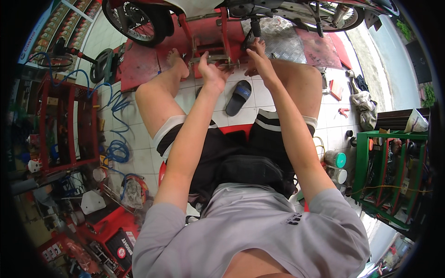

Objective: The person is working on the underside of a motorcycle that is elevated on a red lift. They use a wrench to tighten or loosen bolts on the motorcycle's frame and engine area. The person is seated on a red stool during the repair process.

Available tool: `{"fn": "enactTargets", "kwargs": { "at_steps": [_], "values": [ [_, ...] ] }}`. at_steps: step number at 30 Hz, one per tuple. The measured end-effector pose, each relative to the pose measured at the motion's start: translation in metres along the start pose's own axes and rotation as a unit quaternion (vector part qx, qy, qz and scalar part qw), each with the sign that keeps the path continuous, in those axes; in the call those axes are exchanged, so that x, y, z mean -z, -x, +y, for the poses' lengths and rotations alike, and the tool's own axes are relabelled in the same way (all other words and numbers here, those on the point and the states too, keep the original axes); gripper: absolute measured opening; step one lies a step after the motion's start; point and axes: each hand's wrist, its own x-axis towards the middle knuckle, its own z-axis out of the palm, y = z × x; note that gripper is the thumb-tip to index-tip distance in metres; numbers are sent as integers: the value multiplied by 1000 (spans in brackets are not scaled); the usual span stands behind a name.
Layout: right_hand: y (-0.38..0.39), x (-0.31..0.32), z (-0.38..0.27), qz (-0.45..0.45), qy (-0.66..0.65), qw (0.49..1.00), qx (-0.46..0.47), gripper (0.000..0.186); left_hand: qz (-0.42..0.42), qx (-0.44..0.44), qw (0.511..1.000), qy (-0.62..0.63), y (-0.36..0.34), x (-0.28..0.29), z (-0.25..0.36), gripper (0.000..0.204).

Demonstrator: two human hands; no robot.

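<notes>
My left hand [214, 76] is turned palm up, its thumb raised and its fingers stretched to the right. Facing it, my right hand [262, 62] has its fingers apart, some partly hidden behind the palm. I see nothing held in either one. Just beyond and between them is a metal crossbar [219, 59] at the near end of a red metal frame [207, 34]; I cannot tell whether my fingers touch it. Above the frame stands a motorcycle [194, 6], its wheel [134, 23] at the upper left.
A black slide sandal [238, 97] lies on the tiles between my legs. Coiled blue hose [117, 150] and a red rack [69, 164] are at left. Right are a green shelf [359, 173], lidded jars [337, 159] and red-handled pliers [343, 112]. Red platform plates [139, 66] lie ahead.
</notes>
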Motion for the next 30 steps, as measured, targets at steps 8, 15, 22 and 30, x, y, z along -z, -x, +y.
{"fn": "enactTargets", "kwargs": {
  "at_steps": [8, 15, 22, 30],
  "values": [
    [-4, -1, -3, -31, -25, 999, 0, 45, 13, 4, 1000, 6, 1, 0, 3, 69],
    [-7, 0, 2, -40, 53, 998, -2, 50, 15, -4, 1000, 4, 1, 0, 3, 69],
    [-10, 2, 4, -58, 26, 997, -40, 53, 19, -4, 1000, 4, 4, -7, 2, 70],
    [-9, -1, 7, -11, -6, 1000, 11, 55, 10, -4, 1000, 8, 3, -5, 3, 69]
  ]
}}
